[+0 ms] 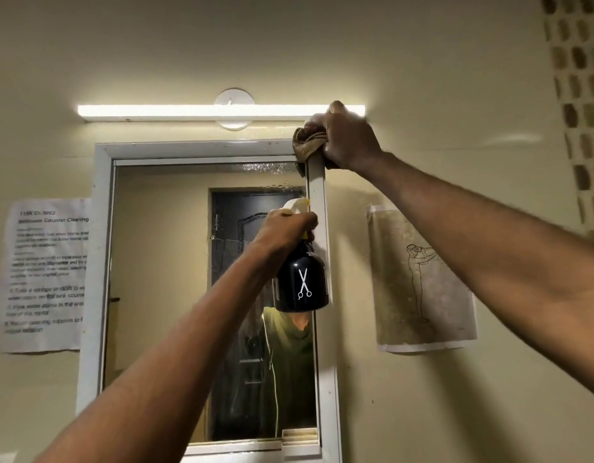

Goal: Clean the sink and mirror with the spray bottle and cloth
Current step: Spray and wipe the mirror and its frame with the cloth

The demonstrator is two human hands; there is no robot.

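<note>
1. The right hand [347, 138] was raised to the top right corner of the mirror's white frame [317, 195], fingers closed around a bunched tan cloth [305, 142] that was pressed against that corner.
2. The left hand [285, 228] was wrapped around the neck of a glossy black spray bottle with a white scissors emblem and a pale trigger head [302, 282], held up in front of the right side of the tall rectangular mirror glass [162, 262]. The two hands were apart, one above the other.
3. Likely risks: the bottle hung by its neck from one hand, so a loosened grip could have dropped it toward whatever lay below, out of view. A squeeze while the nozzle sat so near the frame could have wetted the wall instead of the glass.
4. Droplets clung to the top strip of the glass; left unwiped, they would probably have run down and streaked.
5. The cloth worked just under a lit white tube lamp [218, 111]; moisture carried up there could have been a hazard.
6. The wall [422, 78] was cream and speckled with marks. A printed instruction sheet [48, 272] hung left of the mirror, and a stained sheet with a line drawing of a figure [422, 279] hung on the right.
7. The sink was not in view.
</note>
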